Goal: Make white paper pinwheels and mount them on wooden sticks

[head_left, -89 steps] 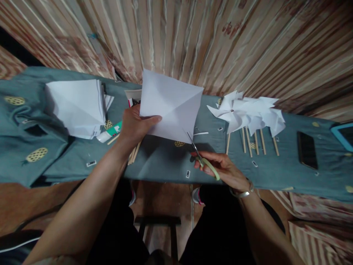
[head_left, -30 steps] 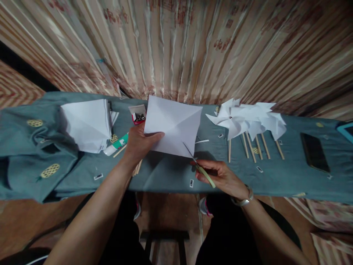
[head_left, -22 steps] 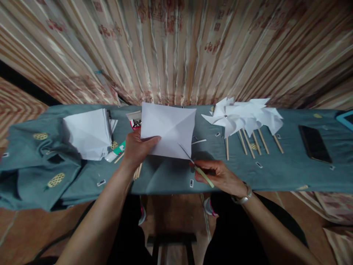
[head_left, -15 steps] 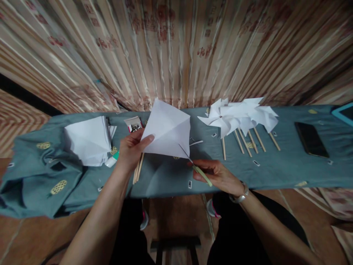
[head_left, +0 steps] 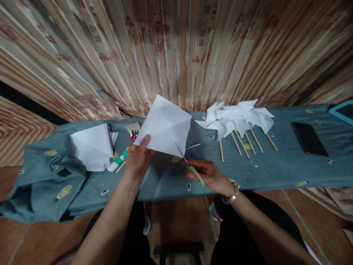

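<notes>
My left hand [head_left: 139, 158] pinches the lower left corner of a white sheet of paper [head_left: 167, 123], thumb on top, and holds it up above the cloth. Faint diagonal creases cross the sheet. My right hand [head_left: 211, 176] grips scissors [head_left: 194, 173] with pale green handles. Their blades reach over the paper's lower right corner, pointing up and left toward its middle. Whether the blades are fully closed cannot be made out. Behind that corner, thin white paper scraps [head_left: 193, 146] lie on the cloth.
Several white paper pinwheels [head_left: 220, 121] on wooden sticks lie to the right, beside a black phone [head_left: 309, 139]. A blue-edged device [head_left: 342, 112] sits at the far right. Leftward are a stack of white paper [head_left: 92, 147], a green-and-white tube [head_left: 118, 161] and a small box of metal pins [head_left: 134, 131].
My left hand has turned the paper slightly and brought it a little lower. The scissors have shifted a little left with the paper's corner. The view has moved slightly.
</notes>
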Motion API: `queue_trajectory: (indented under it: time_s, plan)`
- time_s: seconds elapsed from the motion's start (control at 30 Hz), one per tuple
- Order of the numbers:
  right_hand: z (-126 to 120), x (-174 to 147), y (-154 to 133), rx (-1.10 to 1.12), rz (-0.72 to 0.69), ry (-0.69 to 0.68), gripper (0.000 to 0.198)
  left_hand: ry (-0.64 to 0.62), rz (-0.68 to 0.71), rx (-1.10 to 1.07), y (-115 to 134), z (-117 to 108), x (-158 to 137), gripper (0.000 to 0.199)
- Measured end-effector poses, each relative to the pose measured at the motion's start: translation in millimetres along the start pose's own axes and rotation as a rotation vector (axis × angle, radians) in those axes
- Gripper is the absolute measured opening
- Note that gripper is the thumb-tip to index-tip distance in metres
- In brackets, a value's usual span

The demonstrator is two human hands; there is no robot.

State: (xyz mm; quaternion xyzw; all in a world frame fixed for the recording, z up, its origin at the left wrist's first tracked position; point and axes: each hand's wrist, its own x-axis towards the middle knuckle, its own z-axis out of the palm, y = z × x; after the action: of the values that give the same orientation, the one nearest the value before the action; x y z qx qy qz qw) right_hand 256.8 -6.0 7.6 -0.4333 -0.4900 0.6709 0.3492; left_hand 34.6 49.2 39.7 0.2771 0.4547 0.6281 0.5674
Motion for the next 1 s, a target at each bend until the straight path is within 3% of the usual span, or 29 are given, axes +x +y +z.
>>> queue_trajectory:
  time_s: [1.0]
  plan:
    - [8.6, 3.5, 5.4, 0.042, 0.018, 0.049, 0.046, 0.102, -0.042, -0.182, 3.9, 7.6, -5.7, 0.009]
